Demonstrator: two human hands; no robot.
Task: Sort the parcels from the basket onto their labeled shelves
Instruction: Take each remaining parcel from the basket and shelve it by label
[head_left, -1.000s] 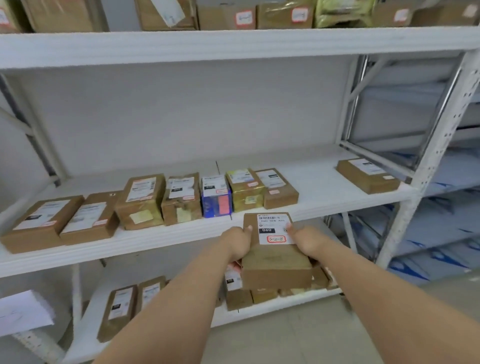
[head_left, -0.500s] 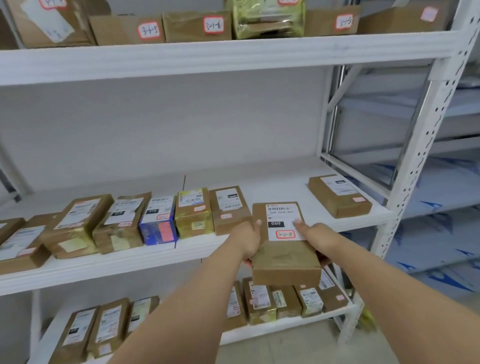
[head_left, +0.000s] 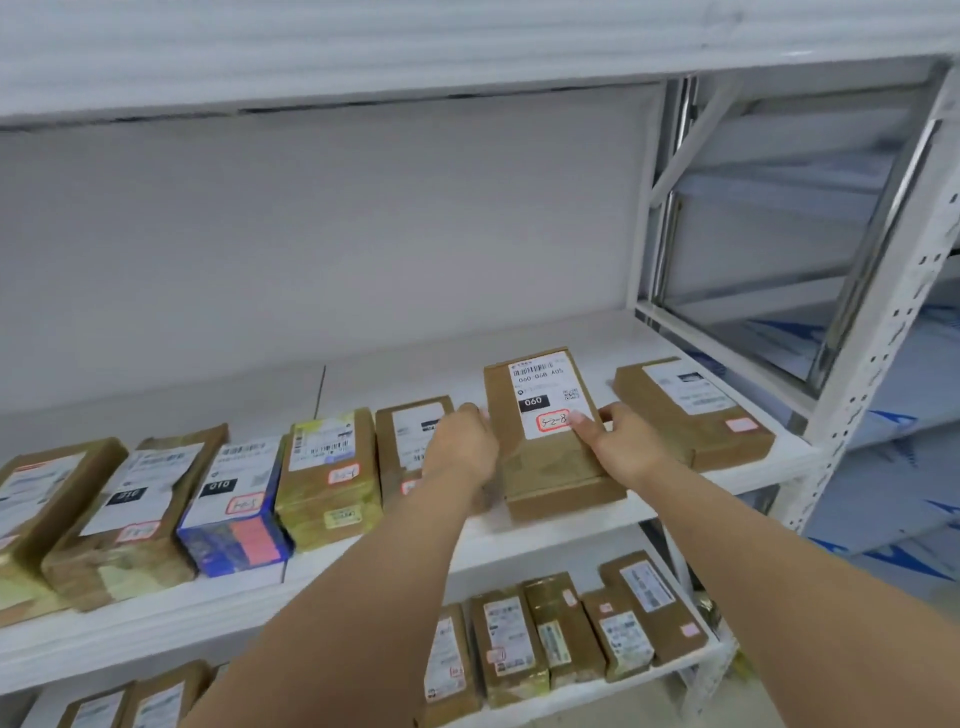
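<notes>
We see both hands on a flat brown cardboard parcel (head_left: 550, 441) with a white shipping label (head_left: 549, 395) and a red-ringed handwritten sticker. The parcel lies flat on the white middle shelf (head_left: 519, 535), its near end at the shelf's front edge.

The left hand (head_left: 462, 441) is against the parcel's left side, fingers curled round that edge with the fingertips just past the corner of the label; it also overlaps the neighbouring brown parcel (head_left: 410, 436) to the left. The right hand (head_left: 623, 447) lies on the parcel's right side, its thumb (head_left: 582, 423) stretched across the top face and touching the sticker, while the other fingers wrap down over the right edge. So the parcel is clamped between the two hands, one on each long side.

To the right, just beside the right hand, lies another brown parcel (head_left: 696, 410). To the left runs a row of parcels: a yellow-taped one (head_left: 327, 478), a blue box (head_left: 234, 519) and more brown ones (head_left: 130, 519). The lower shelf (head_left: 571, 699) carries a further row of small brown parcels (head_left: 566, 629).
</notes>
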